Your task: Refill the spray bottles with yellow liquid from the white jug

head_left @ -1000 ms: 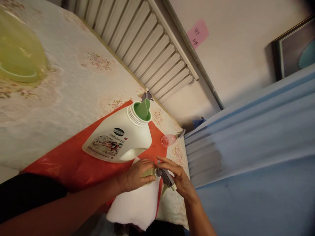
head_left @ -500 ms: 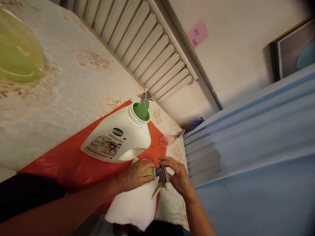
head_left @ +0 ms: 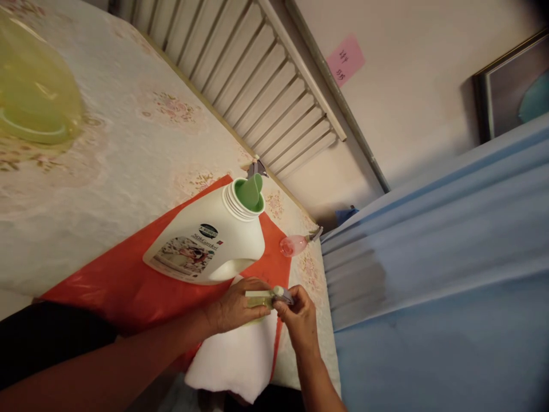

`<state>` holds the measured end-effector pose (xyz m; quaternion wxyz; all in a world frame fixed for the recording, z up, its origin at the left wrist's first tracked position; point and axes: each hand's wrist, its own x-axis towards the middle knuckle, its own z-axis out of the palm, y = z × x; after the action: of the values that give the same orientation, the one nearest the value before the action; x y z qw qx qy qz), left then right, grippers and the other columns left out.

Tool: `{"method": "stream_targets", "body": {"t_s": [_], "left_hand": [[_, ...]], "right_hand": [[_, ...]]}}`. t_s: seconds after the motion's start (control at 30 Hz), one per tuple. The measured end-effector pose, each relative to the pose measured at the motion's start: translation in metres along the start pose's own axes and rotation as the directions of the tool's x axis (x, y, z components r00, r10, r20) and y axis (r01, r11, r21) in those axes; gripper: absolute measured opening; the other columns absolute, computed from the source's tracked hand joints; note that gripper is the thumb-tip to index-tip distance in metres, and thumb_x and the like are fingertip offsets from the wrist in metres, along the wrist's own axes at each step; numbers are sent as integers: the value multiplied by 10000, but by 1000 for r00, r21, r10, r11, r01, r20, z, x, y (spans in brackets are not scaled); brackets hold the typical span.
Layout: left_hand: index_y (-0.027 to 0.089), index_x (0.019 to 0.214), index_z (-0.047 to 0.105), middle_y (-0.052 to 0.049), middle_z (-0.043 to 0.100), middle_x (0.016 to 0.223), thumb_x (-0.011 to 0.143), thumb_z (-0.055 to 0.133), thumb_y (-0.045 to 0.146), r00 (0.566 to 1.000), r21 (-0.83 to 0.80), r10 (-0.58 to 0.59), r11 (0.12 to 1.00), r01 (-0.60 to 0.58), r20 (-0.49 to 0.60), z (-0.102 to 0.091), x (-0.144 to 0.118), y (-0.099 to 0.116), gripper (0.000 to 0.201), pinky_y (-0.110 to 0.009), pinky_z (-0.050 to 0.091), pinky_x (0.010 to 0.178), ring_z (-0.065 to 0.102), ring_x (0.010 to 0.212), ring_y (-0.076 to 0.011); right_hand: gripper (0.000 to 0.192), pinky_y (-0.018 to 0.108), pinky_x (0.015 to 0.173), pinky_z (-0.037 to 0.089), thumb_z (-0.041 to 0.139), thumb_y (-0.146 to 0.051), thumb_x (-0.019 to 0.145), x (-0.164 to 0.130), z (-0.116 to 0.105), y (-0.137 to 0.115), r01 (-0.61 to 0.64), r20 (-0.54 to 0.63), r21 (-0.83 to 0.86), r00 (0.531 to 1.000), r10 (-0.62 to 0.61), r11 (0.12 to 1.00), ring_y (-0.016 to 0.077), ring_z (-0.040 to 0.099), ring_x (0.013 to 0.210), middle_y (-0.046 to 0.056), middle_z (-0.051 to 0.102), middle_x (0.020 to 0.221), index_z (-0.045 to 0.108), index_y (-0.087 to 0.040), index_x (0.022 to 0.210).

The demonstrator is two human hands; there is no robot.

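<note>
This looks like a room in a home. A table covered with a flower-patterned cloth [head_left: 128, 137] stands against a ribbed white radiator [head_left: 253, 74] under a plain wall with a pink paper note [head_left: 345, 58] stuck on it and a framed picture [head_left: 512, 86] hanging to one side. A blue curtain [head_left: 437, 252] hangs beside the table, and on the cloth are household goods: a white detergent jug [head_left: 210, 237], a red plastic sheet [head_left: 124, 280] and a yellow-green bowl [head_left: 34, 94].
</note>
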<state>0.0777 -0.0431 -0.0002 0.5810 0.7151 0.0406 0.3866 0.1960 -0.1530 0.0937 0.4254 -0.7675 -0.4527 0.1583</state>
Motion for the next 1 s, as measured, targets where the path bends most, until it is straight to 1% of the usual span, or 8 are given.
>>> {"method": "stream_targets", "body": {"t_s": [0.07,0.17,0.27,0.53,0.63,0.73,0.8,1.0], "left_hand": [[170,1006,649,-95,704,1007,793,661,234,1000,-8,-2,1000,2,-2,0,0,1,222,-411,476,927,625,987,-258],[170,1015,652,-101,706,1002,822,634,239,1000,3,23,1000,-23,-6,0,0,3,206,-415,485,921,627,983,-256],[175,1003,665,-106,707,1013,855,612,256,997,60,77,995,-77,3,0,0,2,177,-430,480,934,626,994,-258],[213,1139,600,-73,671,1132,815,650,235,1000,59,1,998,-1,-10,1,-3,-7,329,-406,479,990,597,1088,-233],[214,1063,599,-41,668,1063,747,656,168,997,78,-45,996,40,56,-3,1,2,325,-360,493,948,608,1032,-219],[216,906,612,-24,651,988,721,590,103,989,147,-1,989,-21,148,-10,7,14,218,-330,485,915,607,980,-214],[222,918,612,-25,648,1001,737,569,120,980,155,9,987,-40,197,-15,8,17,212,-316,487,893,607,976,-218],[236,967,583,-22,652,990,608,604,121,951,181,-140,979,92,274,-22,0,3,377,-336,510,819,629,914,-251]], "right_hand": [[237,233,550,424,782,-283,654,-6,4,10,-44,11,150,999,43,988,113,495,577,-55,564,650,590,-201,766],[446,254,606,476,826,-255,594,-9,8,24,-91,36,367,996,84,926,129,565,637,-25,657,785,645,-221,1000],[507,296,658,519,844,-270,572,-8,12,34,-124,59,441,992,110,889,167,624,700,15,713,853,670,-226,1046],[353,358,827,534,826,-271,620,-3,15,37,-145,159,442,984,81,885,214,681,852,28,758,914,734,-231,958],[359,333,806,534,829,-254,632,-7,19,41,-116,96,414,992,83,903,205,679,852,23,750,914,725,-225,975],[391,348,807,536,817,-293,653,-11,24,46,-84,23,374,996,81,924,221,680,869,50,745,954,710,-199,1018],[416,354,791,541,805,-324,663,-13,28,48,-68,-17,347,997,79,936,232,683,865,69,744,960,703,-181,1040],[425,341,745,538,737,-379,715,-18,36,52,-31,-134,200,989,59,979,242,669,866,65,737,874,696,-168,1081]]}}
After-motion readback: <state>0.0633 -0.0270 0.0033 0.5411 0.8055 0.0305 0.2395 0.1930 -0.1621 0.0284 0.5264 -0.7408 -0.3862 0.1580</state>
